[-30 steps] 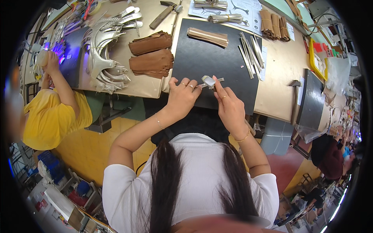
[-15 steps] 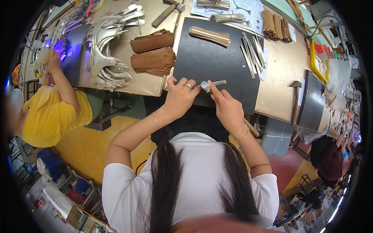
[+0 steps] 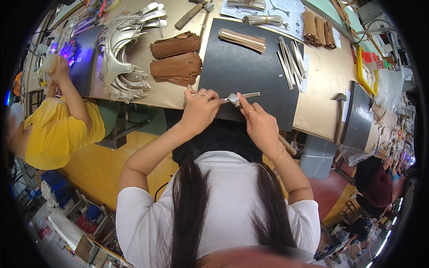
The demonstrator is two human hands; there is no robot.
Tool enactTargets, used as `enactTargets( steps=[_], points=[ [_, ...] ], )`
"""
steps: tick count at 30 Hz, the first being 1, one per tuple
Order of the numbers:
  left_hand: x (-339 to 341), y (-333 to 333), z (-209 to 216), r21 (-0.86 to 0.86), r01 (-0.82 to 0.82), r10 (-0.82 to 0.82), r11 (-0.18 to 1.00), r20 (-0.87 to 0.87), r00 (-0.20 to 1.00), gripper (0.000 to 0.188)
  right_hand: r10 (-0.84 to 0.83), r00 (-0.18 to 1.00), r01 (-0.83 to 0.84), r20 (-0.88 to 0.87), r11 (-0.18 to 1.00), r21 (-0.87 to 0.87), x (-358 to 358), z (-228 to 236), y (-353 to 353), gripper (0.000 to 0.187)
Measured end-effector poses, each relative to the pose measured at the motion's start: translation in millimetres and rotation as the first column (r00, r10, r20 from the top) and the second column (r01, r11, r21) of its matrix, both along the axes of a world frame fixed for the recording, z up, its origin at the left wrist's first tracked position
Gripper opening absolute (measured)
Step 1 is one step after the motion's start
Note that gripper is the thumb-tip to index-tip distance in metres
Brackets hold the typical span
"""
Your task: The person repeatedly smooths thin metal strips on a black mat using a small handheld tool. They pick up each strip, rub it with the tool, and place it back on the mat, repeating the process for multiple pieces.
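Note:
Just over the near edge of the black mat, my left hand and right hand work close together. Between them is a small crumpled grey-white piece, too small to name. A narrow silvery strip sticks out past my right fingertips, which pinch around it and the piece. My left thumb and fingers are closed at the piece's left side, on what looks like the strip's other end. Farther up the mat lie loose silvery strips and a small pile of brown strips with a pale one on it.
Left of the mat are stacked brown strips and silvery strap pieces. A hammer lies on the right; another hammer is at the back. Rolled brown bundles and a yellow tray sit far right. A yellow-clad person works at left.
My left hand has shifted a little left and down, away from my right fingers, so more of the grey-white piece shows between them. My right hand has barely moved.

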State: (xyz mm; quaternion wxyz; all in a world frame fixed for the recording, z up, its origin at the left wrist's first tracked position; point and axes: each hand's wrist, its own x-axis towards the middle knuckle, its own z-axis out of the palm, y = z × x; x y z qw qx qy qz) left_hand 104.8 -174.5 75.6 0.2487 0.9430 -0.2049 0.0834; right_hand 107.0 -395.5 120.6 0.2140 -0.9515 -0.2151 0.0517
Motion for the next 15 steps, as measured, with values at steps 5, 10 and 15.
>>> enactTargets(
  steps=[5, 10, 15],
  points=[
    [-5, 1, 1, 0.029, 0.028, -0.029, 0.999, 0.044, 0.999, 0.012, 0.017, 0.999, -0.018, 0.034, 1.0, 0.022, 3, 3, -2, 0.049],
    [-7, 0, -1, 0.112, 0.035, -0.05, 0.993, 0.128, 0.991, 0.013, 0.016, 0.999, -0.019, 0.029, 0.996, 0.089, 0, 1, 8, 0.049],
    [-6, 6, -2, 0.019, 0.044, -0.046, 0.999, 0.094, 0.995, 0.012, 0.042, 0.998, -0.043, -0.042, 0.999, -0.028, 2, 6, 0, 0.048]
  ],
)
